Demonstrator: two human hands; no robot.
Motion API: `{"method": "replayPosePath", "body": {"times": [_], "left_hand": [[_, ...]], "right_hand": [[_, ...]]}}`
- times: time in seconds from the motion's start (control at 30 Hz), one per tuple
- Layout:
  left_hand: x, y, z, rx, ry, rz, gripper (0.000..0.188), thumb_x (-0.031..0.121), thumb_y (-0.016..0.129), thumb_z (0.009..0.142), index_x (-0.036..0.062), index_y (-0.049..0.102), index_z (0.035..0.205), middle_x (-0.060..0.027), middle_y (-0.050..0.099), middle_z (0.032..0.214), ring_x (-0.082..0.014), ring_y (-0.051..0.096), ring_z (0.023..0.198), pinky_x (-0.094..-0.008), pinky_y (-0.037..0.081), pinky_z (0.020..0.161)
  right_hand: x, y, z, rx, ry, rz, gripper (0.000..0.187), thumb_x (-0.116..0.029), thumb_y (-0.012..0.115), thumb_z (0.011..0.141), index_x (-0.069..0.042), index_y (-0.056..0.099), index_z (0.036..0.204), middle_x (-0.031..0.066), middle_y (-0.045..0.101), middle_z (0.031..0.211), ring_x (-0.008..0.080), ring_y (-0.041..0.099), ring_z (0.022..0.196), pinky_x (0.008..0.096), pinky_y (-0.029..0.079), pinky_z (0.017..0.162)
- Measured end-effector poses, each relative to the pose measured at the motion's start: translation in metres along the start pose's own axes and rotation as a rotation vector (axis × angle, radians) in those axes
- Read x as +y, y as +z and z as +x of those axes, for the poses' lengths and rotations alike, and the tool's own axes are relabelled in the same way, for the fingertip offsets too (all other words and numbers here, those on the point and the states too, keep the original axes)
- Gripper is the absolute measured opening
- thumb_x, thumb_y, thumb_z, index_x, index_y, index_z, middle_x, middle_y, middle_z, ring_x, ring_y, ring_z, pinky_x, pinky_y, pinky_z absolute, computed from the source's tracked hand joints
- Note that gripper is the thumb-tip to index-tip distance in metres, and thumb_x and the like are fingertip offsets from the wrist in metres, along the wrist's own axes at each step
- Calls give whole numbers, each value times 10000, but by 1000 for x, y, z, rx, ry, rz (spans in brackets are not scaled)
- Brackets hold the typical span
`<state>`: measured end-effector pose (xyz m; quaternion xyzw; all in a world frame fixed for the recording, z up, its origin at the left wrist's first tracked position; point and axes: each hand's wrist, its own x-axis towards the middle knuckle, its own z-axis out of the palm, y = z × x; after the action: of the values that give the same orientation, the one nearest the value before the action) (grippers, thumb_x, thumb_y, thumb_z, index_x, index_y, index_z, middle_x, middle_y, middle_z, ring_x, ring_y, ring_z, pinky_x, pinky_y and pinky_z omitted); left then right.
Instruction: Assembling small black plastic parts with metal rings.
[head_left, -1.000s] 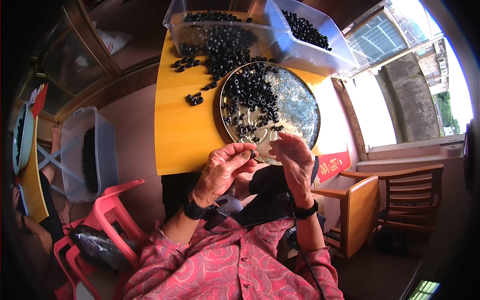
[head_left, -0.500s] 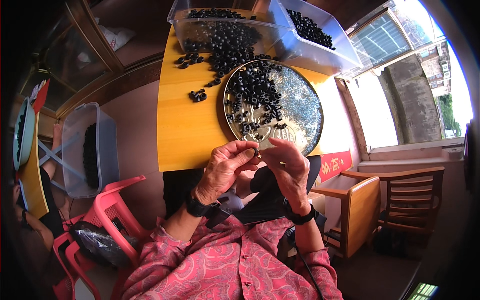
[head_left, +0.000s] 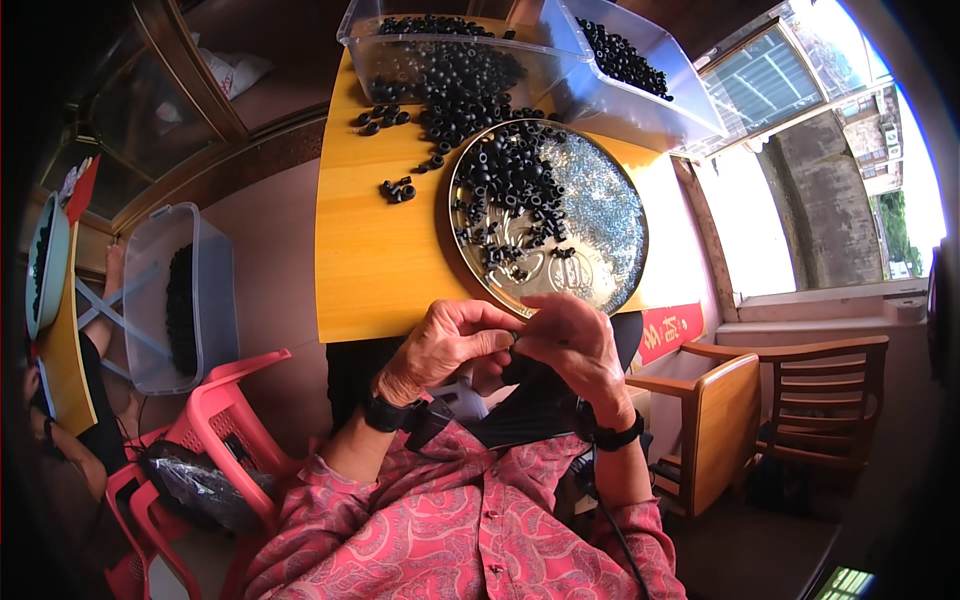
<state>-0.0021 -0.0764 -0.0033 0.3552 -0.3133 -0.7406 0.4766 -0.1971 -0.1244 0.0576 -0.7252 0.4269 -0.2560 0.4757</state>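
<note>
Just off the table's near edge, my hands meet fingertip to fingertip. My left hand (head_left: 440,348) pinches a small black part (head_left: 515,338) between thumb and forefinger, and only a bit of it shows. Against that part, the fingers of my right hand (head_left: 578,348) are pressed together; what they hold is hidden. Beyond my hands lies a round metal tray (head_left: 598,288). On its left side is a heap of small black ring-like parts (head_left: 505,180); on its right are many tiny clear, bluish pieces (head_left: 605,205).
More black parts (head_left: 450,122) spill across the yellow table (head_left: 370,260) from a tipped clear bin (head_left: 365,45). A second clear bin (head_left: 640,110) stands at the far right. Left are a pink plastic chair (head_left: 215,400) and a floor tub (head_left: 215,300); right, a wooden chair (head_left: 725,430).
Both hands have moved slightly nearer to me, away from the tray. My right fingers have closed in over the small part. The tray and bins look the same.
</note>
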Motion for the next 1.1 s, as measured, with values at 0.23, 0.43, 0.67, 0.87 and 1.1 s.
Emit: {"method": "replayPosePath", "body": {"times": [0.23, 0.43, 0.67, 0.87, 1.1], "left_hand": [[7, -2, -5, -74, -49, -189, 233, 116, 663, 934, -28, 650, 1116, -70, 690, 892, -109, 650, 717, -256, 548, 655], [4, 2, -1, -4, 10, -310, 219, 124, 643, 953, -13, 631, 1124, -55, 668, 865, -95, 645, 727, -219, 552, 672], [1, -3, 0, 11, 44, -393, 232, 114, 637, 953, -18, 628, 1144, -79, 681, 915, -111, 650, 728, -236, 557, 684], [-2, -3, 1, 37, 60, -417, 245, 115, 633, 955, -20, 628, 1159, -100, 684, 947, -116, 643, 708, -240, 549, 680], [-3, -3, 2, 58, 73, -430, 242, 123, 630, 959, -20, 630, 1154, -102, 684, 932, -112, 644, 693, -228, 547, 660]], "right_hand": [[-2, 7, 3, -96, 212, 439, 262, -18, 704, 880, 29, 606, 1118, 67, 690, 870, 105, 664, 769, 249, 534, 672], [26, 8, 25, 275, -162, -318, 165, -32, 705, 861, -15, 665, 1020, 87, 647, 831, 171, 645, 657, 285, 511, 590], [31, 13, 35, 358, -240, -460, 133, -18, 702, 823, -38, 654, 945, 116, 597, 864, 267, 652, 672, 361, 509, 579], [38, 16, 38, 323, -208, -482, 146, -36, 697, 809, -60, 663, 949, 123, 593, 896, 311, 640, 735, 409, 508, 618], [40, 16, 40, 282, -172, -546, 136, -64, 678, 827, -76, 670, 963, 127, 590, 925, 336, 633, 779, 434, 512, 655]]}}
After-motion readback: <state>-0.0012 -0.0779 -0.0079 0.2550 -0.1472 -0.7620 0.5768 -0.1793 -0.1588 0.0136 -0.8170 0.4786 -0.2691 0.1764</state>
